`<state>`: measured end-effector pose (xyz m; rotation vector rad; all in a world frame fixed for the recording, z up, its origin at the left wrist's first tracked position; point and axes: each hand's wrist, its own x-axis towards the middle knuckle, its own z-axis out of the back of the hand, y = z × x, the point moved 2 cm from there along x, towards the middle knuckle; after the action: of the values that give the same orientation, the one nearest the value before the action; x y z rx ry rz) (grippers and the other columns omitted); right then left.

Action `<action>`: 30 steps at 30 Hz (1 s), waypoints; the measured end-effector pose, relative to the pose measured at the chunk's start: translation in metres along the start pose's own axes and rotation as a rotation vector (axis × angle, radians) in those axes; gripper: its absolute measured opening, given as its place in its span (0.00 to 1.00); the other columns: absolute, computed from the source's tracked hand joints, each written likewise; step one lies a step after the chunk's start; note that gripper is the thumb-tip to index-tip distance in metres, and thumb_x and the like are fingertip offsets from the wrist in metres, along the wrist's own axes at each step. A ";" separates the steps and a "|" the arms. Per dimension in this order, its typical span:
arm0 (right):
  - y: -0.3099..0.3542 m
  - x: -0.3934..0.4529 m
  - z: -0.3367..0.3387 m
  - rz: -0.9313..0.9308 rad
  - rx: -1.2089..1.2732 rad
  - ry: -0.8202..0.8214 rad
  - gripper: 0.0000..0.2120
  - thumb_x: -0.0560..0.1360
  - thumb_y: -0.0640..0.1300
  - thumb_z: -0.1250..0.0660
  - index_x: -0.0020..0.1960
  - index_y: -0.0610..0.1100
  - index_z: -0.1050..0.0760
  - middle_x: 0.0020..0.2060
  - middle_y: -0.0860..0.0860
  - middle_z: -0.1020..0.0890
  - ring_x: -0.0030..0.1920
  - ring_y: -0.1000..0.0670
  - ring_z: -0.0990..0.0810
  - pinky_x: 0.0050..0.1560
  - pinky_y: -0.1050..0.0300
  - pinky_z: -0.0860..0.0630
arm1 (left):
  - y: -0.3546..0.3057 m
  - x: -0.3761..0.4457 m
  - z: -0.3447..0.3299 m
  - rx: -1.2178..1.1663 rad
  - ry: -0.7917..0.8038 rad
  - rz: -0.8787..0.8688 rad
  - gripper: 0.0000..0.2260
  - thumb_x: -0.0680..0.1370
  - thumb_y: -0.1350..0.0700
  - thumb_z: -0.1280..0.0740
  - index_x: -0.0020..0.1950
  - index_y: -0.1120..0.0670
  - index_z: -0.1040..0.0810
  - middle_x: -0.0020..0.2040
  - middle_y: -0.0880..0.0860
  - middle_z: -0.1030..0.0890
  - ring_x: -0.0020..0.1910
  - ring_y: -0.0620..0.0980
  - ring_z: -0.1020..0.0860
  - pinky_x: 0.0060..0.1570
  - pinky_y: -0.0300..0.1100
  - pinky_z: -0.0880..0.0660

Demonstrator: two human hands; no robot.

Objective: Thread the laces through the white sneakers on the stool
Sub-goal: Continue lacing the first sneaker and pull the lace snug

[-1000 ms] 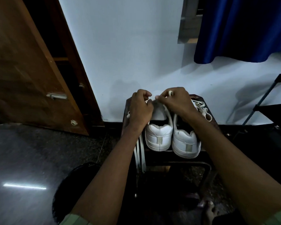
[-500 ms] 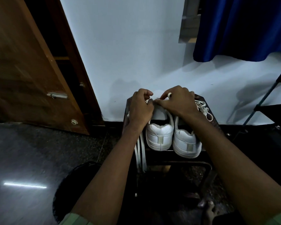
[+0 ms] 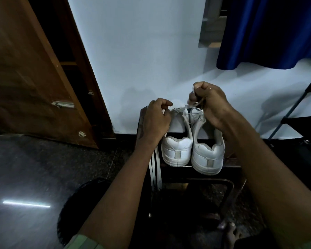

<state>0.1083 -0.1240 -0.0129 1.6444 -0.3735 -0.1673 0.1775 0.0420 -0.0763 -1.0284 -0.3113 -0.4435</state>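
Lace pulled up and right from the left sneaker, 2 hands at work

At left of centre the left hand (image 3: pixel 155 119) curled over the left sneaker (image 3: pixel 177 148), steadying its upper; what its fingertips pinched I could not tell. Loose laces (image 3: pixel 155 169) hung below it over the stool (image 3: pixel 201 168) edge. From the eyelets a lace (image 3: pixel 191 106) ran slanting toward the upper right into the right hand (image 3: pixel 209 103), fingers closed round it, raised above the right sneaker (image 3: pixel 208 155). The lace's long axis followed that slant, so the right hand was better placed to draw it through.
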 end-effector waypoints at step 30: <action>-0.008 0.000 0.001 -0.049 0.253 -0.140 0.06 0.73 0.33 0.40 0.44 0.42 0.28 0.25 0.49 0.31 0.26 0.49 0.30 0.32 0.59 0.28 | 0.007 0.001 0.001 -0.205 0.032 0.161 0.11 0.77 0.61 0.30 0.54 0.48 0.18 0.47 0.45 0.16 0.42 0.33 0.20 0.46 0.27 0.27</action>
<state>0.1090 -0.1242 -0.0213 1.8976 -0.4758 -0.2823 0.1817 0.0460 -0.0809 -1.2353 -0.1549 -0.3511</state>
